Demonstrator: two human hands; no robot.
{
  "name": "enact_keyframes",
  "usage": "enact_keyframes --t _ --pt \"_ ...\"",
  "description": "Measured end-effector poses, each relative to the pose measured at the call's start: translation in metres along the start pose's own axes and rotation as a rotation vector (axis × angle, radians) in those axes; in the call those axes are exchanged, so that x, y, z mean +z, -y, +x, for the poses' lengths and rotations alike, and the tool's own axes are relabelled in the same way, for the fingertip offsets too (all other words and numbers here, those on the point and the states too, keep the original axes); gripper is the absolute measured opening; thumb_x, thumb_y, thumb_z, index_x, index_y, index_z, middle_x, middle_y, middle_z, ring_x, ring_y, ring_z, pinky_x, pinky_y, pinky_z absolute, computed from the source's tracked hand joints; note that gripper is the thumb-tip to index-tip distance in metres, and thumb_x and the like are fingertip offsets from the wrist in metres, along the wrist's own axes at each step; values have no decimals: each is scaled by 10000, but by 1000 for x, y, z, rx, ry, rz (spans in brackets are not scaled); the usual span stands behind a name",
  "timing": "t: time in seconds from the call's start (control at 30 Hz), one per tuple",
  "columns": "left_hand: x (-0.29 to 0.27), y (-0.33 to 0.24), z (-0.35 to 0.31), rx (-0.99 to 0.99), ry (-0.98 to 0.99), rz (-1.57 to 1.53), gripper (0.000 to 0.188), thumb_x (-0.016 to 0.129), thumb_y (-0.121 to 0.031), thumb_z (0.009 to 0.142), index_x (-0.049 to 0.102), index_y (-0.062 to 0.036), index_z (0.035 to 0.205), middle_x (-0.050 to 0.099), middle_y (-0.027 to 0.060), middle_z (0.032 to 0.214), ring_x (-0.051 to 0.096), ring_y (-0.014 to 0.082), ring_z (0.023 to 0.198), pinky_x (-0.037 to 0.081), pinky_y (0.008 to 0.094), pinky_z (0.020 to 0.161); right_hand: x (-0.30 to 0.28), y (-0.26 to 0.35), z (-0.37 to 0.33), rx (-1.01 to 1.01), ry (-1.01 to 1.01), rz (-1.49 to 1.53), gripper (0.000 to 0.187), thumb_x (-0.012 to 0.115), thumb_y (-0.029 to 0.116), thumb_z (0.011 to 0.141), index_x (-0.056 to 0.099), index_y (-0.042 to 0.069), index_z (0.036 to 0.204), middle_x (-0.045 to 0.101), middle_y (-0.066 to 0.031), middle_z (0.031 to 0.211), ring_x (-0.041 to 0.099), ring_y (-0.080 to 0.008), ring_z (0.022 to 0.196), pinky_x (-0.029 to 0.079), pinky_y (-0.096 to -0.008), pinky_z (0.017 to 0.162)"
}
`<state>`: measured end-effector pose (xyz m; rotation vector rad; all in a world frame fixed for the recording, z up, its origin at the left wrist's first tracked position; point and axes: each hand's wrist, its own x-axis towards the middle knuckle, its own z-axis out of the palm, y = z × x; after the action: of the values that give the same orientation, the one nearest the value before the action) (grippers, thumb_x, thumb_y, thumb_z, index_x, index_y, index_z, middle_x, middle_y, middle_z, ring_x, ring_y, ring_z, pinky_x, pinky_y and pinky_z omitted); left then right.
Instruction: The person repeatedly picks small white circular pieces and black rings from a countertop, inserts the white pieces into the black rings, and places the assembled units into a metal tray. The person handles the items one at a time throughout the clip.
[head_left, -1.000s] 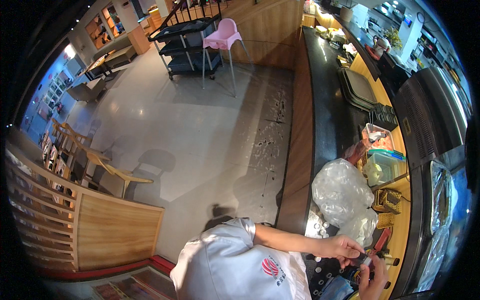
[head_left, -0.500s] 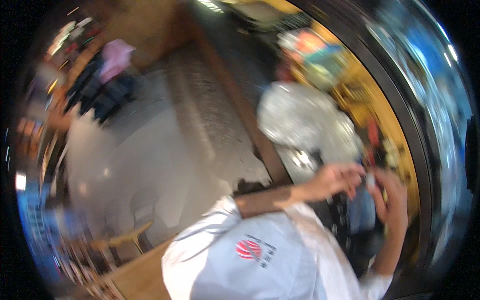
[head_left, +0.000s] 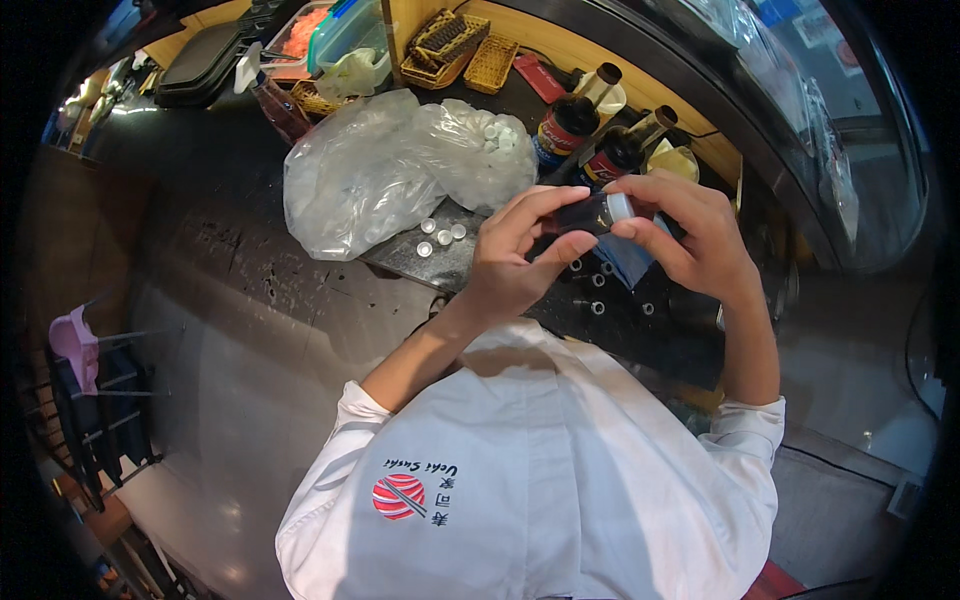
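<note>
My left hand (head_left: 512,248) is closed round a small bottle of dark liquid (head_left: 582,214), which lies tilted nearly on its side in the air above the counter. On the bottle's right end is a white cap (head_left: 620,206). The thumb and fingers of my right hand (head_left: 695,232) pinch this cap. Below my hands stand several small bottles with open clear necks (head_left: 598,308), their dark bodies hard to make out against the counter. Several loose white caps (head_left: 444,237) lie on the counter left of my left hand.
A large clear plastic bag (head_left: 350,180) lies left of a smaller bag with white caps (head_left: 485,150). Two big dark sauce bottles (head_left: 567,128) stand just beyond my hands. Wicker baskets (head_left: 491,64), a spray bottle (head_left: 275,105) and plastic tubs (head_left: 350,50) line the back.
The view has swung round and sharpened from a blur, bringing my hands from the right toward the middle. Both hands were close together then too, around something whitish.
</note>
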<state>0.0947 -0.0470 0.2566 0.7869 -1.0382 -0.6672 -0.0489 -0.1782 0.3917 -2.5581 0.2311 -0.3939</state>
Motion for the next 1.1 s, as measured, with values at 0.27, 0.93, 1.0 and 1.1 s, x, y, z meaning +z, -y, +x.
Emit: enact_keyframes --t 0.27,0.93,1.0,1.1 --pt "-16 27 -10 -654 189 -777 472 546 -352 1050 544 29 1328 656 153 1128 668 209 895 555 334 813 19 -2 -17 41 -15 -68 272 761 129 865 677 28 1102 663 -98 861 655 -226 713 508 -308 646" --pt "-43 82 -120 -1194 202 -594 474 612 -357 1010 576 28 1284 693 113 970 666 163 846 557 305 751 167 3 -120 570 -138 175 326 767 83 845 659 1 1141 636 -122 811 623 -241 679 517 -339 636" --pt "-43 81 -123 -1129 194 -576 421 636 -292 1006 589 15 1290 689 96 980 653 146 852 556 304 771 177 5 -126 603 -204 182 324 765 73 844 660 0 1142 640 -122 815 626 -233 680 518 -334 637" --pt "-45 81 -131 -998 197 -530 392 653 -264 997 607 1 1282 689 84 1005 647 138 863 553 298 790 184 13 -126 654 -260 188 330 766 46 834 667 1 1145 654 -114 831 635 -202 689 519 -310 650"
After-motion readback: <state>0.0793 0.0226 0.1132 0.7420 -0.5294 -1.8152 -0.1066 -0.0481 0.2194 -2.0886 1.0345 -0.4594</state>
